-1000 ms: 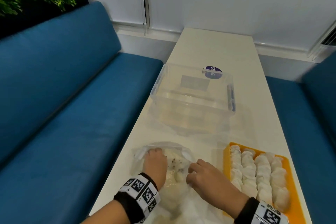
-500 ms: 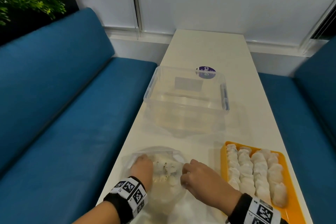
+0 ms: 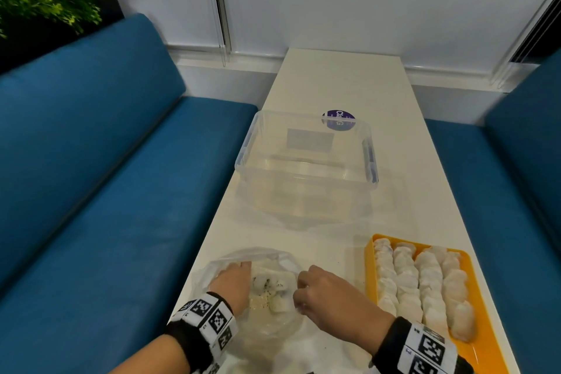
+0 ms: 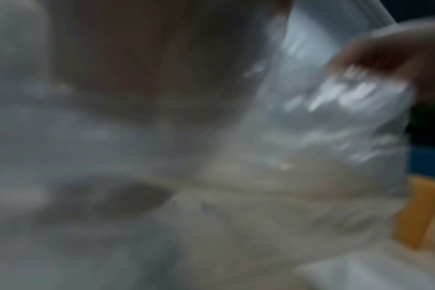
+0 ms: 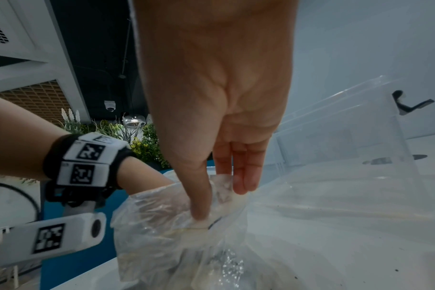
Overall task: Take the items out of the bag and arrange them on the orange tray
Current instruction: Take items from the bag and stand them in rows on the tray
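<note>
A clear plastic bag (image 3: 267, 322) lies at the near end of the white table with a few white dumplings (image 3: 273, 285) inside. My left hand (image 3: 233, 279) is at the bag's left side, and in the right wrist view the left hand (image 5: 156, 198) is covered by plastic, so its fingers are hidden. My right hand (image 3: 300, 293) pinches the bag's right edge between thumb and fingers, as the closer look at that right hand (image 5: 219, 196) shows. The orange tray (image 3: 368, 267) to the right holds several rows of dumplings (image 3: 425, 282). The left wrist view is blurred plastic (image 4: 311, 117).
An empty clear plastic box (image 3: 306, 167) stands mid-table beyond the bag, with a purple sticker (image 3: 338, 120) behind it. Blue benches (image 3: 121, 191) run along both long sides of the narrow table. The tray sits close to the table's right edge.
Both hands stay at the bag with only small shifts. The head view has swung slightly, so the box and the tray sit a little further left in the picture.
</note>
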Demonstrator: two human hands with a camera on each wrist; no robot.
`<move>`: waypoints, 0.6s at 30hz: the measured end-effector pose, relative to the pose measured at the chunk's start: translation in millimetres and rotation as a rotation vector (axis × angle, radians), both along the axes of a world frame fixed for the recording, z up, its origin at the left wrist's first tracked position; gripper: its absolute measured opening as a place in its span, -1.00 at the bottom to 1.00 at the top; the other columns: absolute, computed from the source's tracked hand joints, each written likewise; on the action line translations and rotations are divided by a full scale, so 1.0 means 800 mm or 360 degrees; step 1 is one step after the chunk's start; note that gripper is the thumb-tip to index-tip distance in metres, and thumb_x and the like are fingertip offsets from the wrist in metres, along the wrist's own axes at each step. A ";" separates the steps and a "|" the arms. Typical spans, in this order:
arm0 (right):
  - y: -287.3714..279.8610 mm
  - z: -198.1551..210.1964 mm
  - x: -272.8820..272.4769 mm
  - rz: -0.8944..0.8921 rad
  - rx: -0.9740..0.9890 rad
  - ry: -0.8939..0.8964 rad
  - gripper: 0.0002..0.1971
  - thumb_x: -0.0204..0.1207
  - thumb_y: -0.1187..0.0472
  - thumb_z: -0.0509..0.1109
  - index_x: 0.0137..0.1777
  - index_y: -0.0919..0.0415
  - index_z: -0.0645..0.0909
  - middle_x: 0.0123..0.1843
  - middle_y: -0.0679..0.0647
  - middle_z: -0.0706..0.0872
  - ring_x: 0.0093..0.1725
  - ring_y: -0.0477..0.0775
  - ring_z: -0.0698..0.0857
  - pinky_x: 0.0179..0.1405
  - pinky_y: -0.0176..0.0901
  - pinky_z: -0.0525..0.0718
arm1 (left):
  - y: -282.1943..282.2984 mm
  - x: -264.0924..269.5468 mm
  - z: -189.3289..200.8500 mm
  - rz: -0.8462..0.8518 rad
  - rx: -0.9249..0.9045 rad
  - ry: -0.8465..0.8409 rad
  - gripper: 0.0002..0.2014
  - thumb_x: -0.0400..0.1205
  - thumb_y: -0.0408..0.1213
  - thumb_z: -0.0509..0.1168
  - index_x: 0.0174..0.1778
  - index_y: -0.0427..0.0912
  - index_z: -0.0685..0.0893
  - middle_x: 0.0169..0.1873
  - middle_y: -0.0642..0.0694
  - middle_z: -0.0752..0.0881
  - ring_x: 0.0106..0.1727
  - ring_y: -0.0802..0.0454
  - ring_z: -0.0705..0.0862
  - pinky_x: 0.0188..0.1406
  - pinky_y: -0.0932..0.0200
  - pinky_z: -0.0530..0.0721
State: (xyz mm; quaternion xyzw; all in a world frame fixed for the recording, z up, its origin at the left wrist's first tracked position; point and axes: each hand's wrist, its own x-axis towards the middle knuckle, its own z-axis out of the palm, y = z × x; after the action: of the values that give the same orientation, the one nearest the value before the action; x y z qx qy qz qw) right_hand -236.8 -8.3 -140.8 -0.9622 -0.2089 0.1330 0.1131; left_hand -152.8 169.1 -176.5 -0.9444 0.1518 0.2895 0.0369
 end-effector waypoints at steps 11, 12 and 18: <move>-0.001 -0.004 0.000 -0.0019 0.0046 0.0069 -0.81 0.62 0.31 0.21 0.09 0.21 0.66 0.13 0.11 0.56 0.12 0.14 0.50 -0.15 -0.07 0.51 | -0.026 -0.017 -0.013 0.0131 -0.0052 0.0040 0.00 0.44 0.29 0.28 0.61 -0.22 -0.01 0.53 -0.23 0.14 0.42 -0.18 0.36 0.35 0.04 0.47; -0.002 -0.005 0.000 -0.0021 0.0048 0.0076 -0.81 0.62 0.32 0.22 0.08 0.21 0.66 0.12 0.11 0.56 0.12 0.14 0.50 -0.13 -0.05 0.53 | -0.032 -0.019 -0.016 0.0058 -0.0040 0.0004 -0.03 0.40 0.30 0.30 0.58 -0.22 0.11 0.46 -0.21 0.24 0.37 -0.15 0.39 0.32 0.06 0.47; -0.003 -0.003 0.000 -0.0011 0.0053 0.0090 -0.81 0.62 0.32 0.21 0.09 0.22 0.65 0.13 0.12 0.56 0.13 0.13 0.50 -0.09 -0.06 0.54 | -0.057 -0.041 -0.025 -0.0115 0.0138 -0.0253 -0.31 0.55 0.20 0.15 0.50 -0.13 0.20 0.38 -0.21 0.32 0.27 -0.21 0.41 -0.05 0.04 0.54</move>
State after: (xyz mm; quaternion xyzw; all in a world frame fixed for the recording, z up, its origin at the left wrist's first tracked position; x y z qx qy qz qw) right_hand -236.4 -11.0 -143.4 -0.9568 -0.2046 0.1562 0.1355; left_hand -185.6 123.7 -196.4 -0.9558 0.1697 0.2184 0.1001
